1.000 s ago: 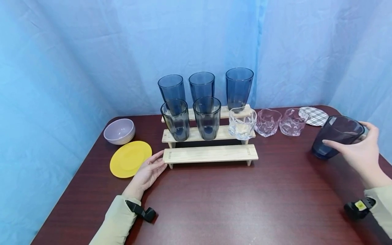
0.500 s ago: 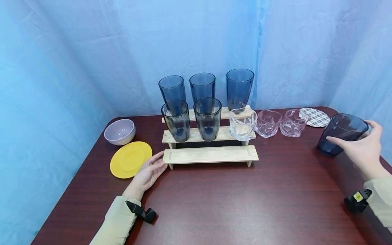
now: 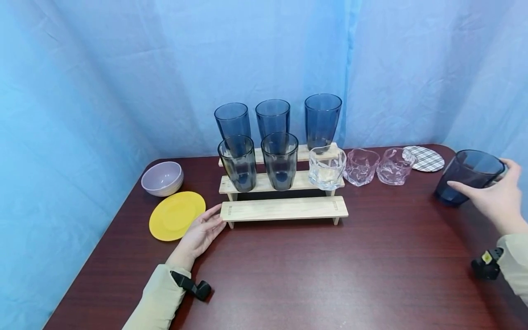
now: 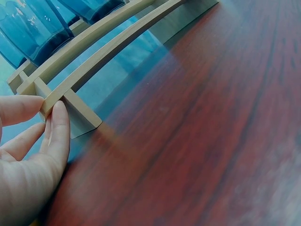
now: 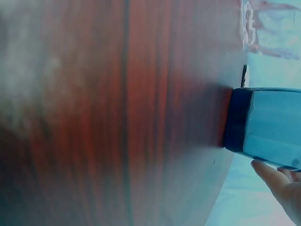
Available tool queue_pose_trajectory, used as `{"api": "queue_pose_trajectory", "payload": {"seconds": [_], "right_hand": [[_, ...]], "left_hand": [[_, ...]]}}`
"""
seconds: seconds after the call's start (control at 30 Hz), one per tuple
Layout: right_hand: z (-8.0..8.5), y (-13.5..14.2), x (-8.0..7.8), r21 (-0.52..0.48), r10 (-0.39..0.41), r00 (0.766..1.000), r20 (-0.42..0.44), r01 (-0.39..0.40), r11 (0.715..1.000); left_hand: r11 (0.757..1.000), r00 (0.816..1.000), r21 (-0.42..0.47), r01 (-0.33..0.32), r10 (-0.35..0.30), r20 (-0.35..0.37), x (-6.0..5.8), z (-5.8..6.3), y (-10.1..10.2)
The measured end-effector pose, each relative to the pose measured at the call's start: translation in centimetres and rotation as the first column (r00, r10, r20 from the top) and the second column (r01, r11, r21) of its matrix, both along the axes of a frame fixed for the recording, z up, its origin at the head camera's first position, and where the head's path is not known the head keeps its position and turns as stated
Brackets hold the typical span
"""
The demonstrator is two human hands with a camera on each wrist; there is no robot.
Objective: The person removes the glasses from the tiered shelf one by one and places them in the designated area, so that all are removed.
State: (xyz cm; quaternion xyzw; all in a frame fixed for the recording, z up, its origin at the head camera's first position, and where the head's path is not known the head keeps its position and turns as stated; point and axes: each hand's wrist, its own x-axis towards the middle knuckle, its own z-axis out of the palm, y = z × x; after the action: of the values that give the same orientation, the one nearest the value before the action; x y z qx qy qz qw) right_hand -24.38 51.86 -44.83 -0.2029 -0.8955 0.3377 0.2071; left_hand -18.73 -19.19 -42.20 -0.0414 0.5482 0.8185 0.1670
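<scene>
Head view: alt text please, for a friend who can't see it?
A person's right hand holds a tall dark glass at the right while the left hand pinches the front left end of a wooden stand. Five tall glasses and one short clear glass stand on its upper steps; a bowl and yellow plate sit left, two more short glasses right.

We find the dark blue glass (image 3: 470,172) farther over than a second ago, closer to the right edge of the bench (image 3: 313,275) and a little nearer its far right corner. The right grip (image 3: 500,199) travels with it, its sleeve (image 3: 514,256) too. In the head view, we now see a gap between the rim and the checked round mat (image 3: 425,158).
</scene>
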Motion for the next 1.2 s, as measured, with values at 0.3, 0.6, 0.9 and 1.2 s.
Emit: {"api": "queue_pose_trajectory", "payload": {"seconds": [0.3, 0.6, 0.9, 1.2], "right_hand": [[5.3, -6.0, 3.6, -0.029, -0.029, 0.998, 0.061, 0.031, 0.999], [1.3, -1.1, 1.2, -0.024, -0.012, 1.0, -0.013, 0.012, 1.0], [-0.1, 1.3, 0.3, -0.028, -0.033, 0.996, -0.078, 0.031, 0.999], [0.0, 1.7, 0.2, -0.007, -0.023, 0.997, -0.071, 0.022, 1.0]], "left_hand": [[1.0, 1.0, -0.003, -0.005, 0.005, -0.012, 0.0, -0.1, -0.1], [1.0, 1.0, -0.004, -0.002, 0.002, -0.018, 0.1, -0.2, 0.0], [1.0, 1.0, -0.009, 0.003, -0.003, -0.018, 0.1, 0.0, 0.0], [1.0, 1.0, -0.002, 0.005, -0.005, -0.018, 0.2, 0.1, 0.0]]}}
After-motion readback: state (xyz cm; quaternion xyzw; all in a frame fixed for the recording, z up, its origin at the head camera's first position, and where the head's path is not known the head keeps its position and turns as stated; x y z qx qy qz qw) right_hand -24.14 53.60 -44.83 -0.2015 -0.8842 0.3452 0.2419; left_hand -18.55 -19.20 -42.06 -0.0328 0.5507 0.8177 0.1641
